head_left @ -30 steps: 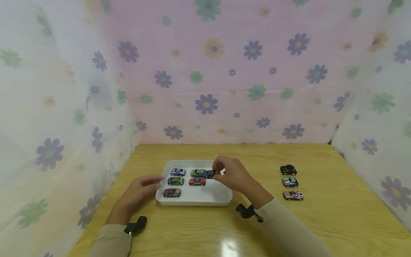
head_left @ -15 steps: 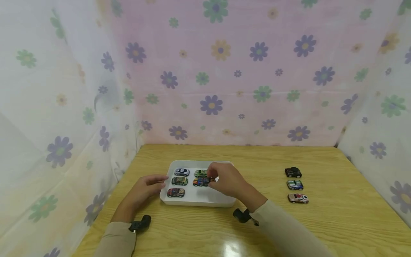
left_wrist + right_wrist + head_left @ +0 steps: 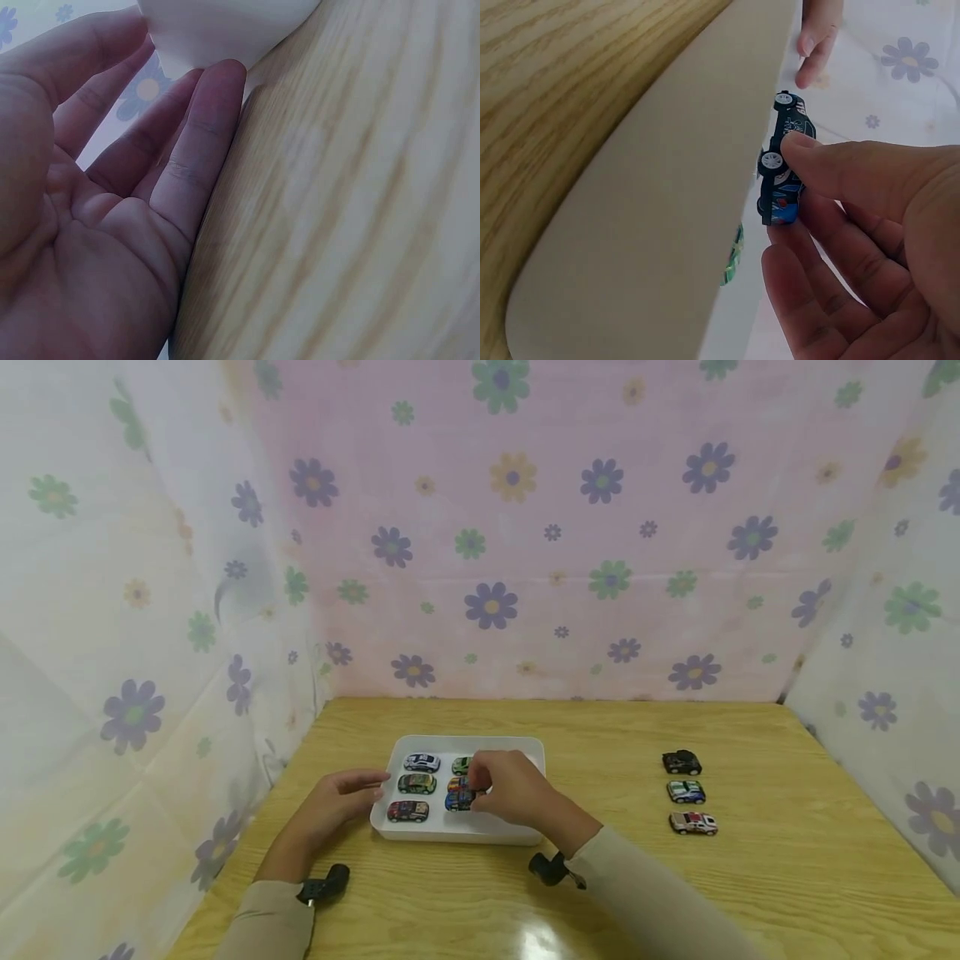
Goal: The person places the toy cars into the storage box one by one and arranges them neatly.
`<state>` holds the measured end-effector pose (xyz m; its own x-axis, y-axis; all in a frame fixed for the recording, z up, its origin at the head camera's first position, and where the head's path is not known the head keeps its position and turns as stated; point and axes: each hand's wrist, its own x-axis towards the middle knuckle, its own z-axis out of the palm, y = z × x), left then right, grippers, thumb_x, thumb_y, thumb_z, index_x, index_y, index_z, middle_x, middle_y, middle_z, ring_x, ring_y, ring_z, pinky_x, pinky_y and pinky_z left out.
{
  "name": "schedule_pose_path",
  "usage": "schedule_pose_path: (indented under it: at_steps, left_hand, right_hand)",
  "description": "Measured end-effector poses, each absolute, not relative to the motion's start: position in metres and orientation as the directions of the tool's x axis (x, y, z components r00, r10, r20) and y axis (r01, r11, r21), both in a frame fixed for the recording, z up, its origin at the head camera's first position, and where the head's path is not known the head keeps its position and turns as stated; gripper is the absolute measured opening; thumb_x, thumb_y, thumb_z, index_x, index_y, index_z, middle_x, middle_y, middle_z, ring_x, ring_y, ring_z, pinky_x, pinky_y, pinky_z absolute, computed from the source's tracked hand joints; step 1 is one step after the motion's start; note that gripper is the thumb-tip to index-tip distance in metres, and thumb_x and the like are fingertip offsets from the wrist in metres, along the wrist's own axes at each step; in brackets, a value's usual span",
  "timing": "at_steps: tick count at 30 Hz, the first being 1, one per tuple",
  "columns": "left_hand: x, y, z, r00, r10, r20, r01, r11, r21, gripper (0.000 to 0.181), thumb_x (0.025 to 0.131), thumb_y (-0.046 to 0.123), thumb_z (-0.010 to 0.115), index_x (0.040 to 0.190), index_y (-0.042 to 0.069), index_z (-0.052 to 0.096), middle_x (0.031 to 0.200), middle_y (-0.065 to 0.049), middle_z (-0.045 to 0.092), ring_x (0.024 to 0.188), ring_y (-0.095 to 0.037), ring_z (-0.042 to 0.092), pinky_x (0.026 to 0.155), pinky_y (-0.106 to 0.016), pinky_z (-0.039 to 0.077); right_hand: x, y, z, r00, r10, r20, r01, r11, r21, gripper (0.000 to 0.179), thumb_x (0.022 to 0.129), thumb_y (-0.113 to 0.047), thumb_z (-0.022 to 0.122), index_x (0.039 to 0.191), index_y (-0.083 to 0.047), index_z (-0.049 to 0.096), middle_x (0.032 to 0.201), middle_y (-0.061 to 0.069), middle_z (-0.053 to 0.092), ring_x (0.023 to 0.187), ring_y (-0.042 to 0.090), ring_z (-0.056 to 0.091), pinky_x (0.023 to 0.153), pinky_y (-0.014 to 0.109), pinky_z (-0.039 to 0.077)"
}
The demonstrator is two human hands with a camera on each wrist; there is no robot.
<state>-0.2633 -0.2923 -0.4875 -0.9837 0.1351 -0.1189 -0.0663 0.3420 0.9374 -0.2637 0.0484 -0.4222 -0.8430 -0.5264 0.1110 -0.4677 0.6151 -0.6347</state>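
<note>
My right hand (image 3: 517, 789) pinches a dark blue toy car (image 3: 459, 800) between thumb and fingers, low inside the white tray (image 3: 465, 837). In the right wrist view this toy car (image 3: 786, 161) shows its wheels beside the tray wall (image 3: 652, 180). Just behind it, a red-orange car (image 3: 457, 783) and a green car (image 3: 460, 766) are partly covered by my fingers. A white car (image 3: 422, 762), a green patterned car (image 3: 417, 783) and a dark red car (image 3: 408, 811) form the tray's left column. My left hand (image 3: 330, 810) rests its fingertips against the tray's left wall, fingers loosely extended.
On the wooden table (image 3: 600, 877), right of the tray, a black car (image 3: 681, 762), a white-green-blue car (image 3: 686, 792) and a beige-red car (image 3: 693, 823) stand in a column. Flowered curtains (image 3: 491, 552) enclose the table's back and sides.
My right hand has brought the dark blue car toward me and left, from over the green car to in front of the red-orange one. My left hand stays at the tray.
</note>
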Motion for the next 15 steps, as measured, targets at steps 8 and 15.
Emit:
schedule_pose_path:
  at_steps: [8,15]
  left_hand:
    - [-0.262,-0.292,-0.486,-0.984,0.136,-0.114,-0.059,0.354,0.934,0.045,0.095,0.034,0.076,0.135,0.015,0.069,0.144,-0.009,0.064,0.135,-0.022,0.053,0.098,-0.019,0.049]
    - [-0.262,-0.292,-0.486,-0.984,0.146,-0.104,-0.047,0.351,0.935,0.045,0.096,0.034,0.075,0.135,0.013,0.069,0.143,-0.010,0.064,0.133,-0.023,0.055,0.097,-0.021,0.051]
  right_hand:
    - [-0.263,0.042,-0.431,-0.856,-0.509,0.090,-0.444,0.634,-0.634,0.027,0.078,-0.010,0.090,0.090,-0.018,0.067,0.087,-0.009,0.070,0.080,0.006,0.061,0.074,0.025,0.052]
    - [-0.262,0.039,-0.437,-0.850,-0.519,0.092,-0.462,0.649,-0.604,0.027,0.078,-0.008,0.089,0.090,-0.018,0.067,0.086,-0.006,0.071,0.077,0.007,0.059,0.073,0.026,0.049]
